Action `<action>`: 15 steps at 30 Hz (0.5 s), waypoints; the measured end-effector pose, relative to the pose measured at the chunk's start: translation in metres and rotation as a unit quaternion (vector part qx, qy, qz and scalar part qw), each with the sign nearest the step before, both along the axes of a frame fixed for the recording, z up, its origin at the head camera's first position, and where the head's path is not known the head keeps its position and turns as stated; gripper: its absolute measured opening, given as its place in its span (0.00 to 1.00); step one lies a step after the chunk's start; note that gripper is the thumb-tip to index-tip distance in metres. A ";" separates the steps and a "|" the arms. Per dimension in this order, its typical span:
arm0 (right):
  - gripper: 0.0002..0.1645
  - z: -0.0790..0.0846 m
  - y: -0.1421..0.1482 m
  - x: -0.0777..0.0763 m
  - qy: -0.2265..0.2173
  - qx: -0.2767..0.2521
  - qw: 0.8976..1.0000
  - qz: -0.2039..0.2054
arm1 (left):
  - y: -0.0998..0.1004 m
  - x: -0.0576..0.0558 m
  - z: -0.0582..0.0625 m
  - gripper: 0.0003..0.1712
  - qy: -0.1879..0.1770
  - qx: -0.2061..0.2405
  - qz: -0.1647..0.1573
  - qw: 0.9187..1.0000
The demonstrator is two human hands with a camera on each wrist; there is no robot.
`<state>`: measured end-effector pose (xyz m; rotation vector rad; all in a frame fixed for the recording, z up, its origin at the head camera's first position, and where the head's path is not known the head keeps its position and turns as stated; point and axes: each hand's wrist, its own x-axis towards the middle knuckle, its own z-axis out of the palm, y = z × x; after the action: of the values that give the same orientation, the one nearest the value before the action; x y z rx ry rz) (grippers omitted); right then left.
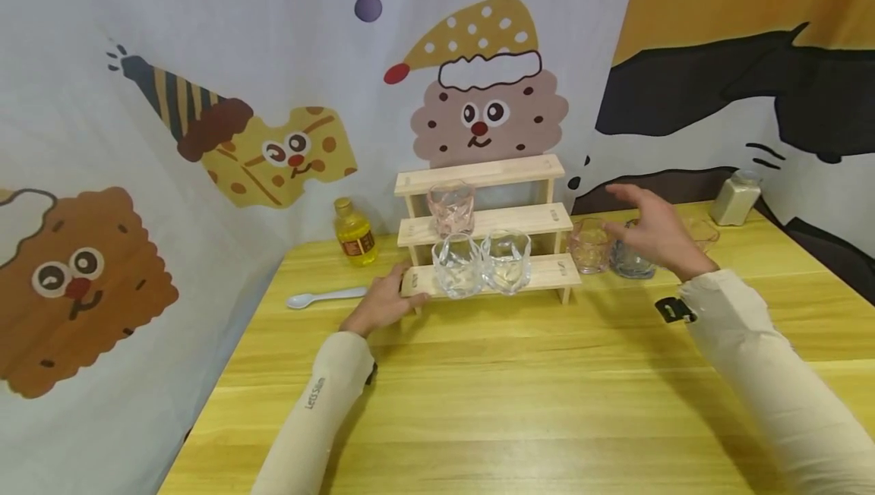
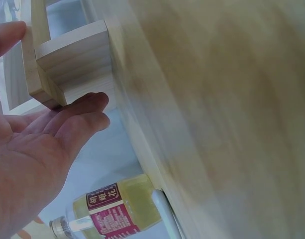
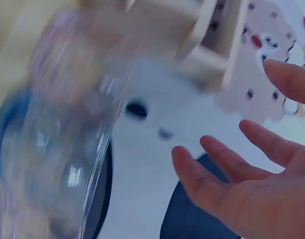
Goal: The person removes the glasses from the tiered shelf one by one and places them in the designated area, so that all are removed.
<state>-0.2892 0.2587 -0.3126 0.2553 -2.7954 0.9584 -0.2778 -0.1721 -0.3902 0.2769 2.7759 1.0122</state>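
Note:
A three-step wooden display rack (image 1: 492, 219) stands at the back of the table. My left hand (image 1: 383, 299) holds the left end of its lowest step, thumb on one side and fingers (image 2: 82, 117) on the other. On that step sit two clear glasses (image 1: 458, 266), and a pink glass (image 1: 452, 209) stands on the middle step. My right hand (image 1: 659, 233) hovers with spread fingers (image 3: 202, 181), holding nothing. Below and beside it are another pink glass (image 1: 590, 246), a blue-grey glass (image 1: 632, 258) and a pinkish glass (image 1: 704, 233) partly hidden behind the hand.
An oil bottle (image 1: 356, 235) with a yellow body and red label stands left of the rack. In front of it lies a pale spoon (image 1: 326, 297). A square jar (image 1: 736, 199) of pale contents is at the back right, before a cartoon-printed cloth (image 1: 273, 47).

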 end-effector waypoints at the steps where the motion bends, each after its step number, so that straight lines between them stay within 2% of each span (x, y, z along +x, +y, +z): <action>1: 0.40 0.000 -0.008 0.000 0.002 -0.015 1.000 0.010 | 0.000 0.000 0.000 0.47 -0.002 0.000 0.000 1.000; 7: 0.37 0.003 -0.047 0.002 0.002 -0.100 0.992 0.072 | 0.001 0.001 -0.002 0.47 -0.003 -0.004 0.001 1.000; 15: 0.38 0.009 -0.100 -0.016 -0.037 -0.142 0.983 0.113 | -0.001 -0.001 -0.001 0.49 -0.012 0.004 0.001 1.000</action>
<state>-0.3054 0.1587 -0.3037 0.5128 -2.6874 1.4302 -0.2789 -0.1732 -0.3917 0.2629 2.7512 1.0217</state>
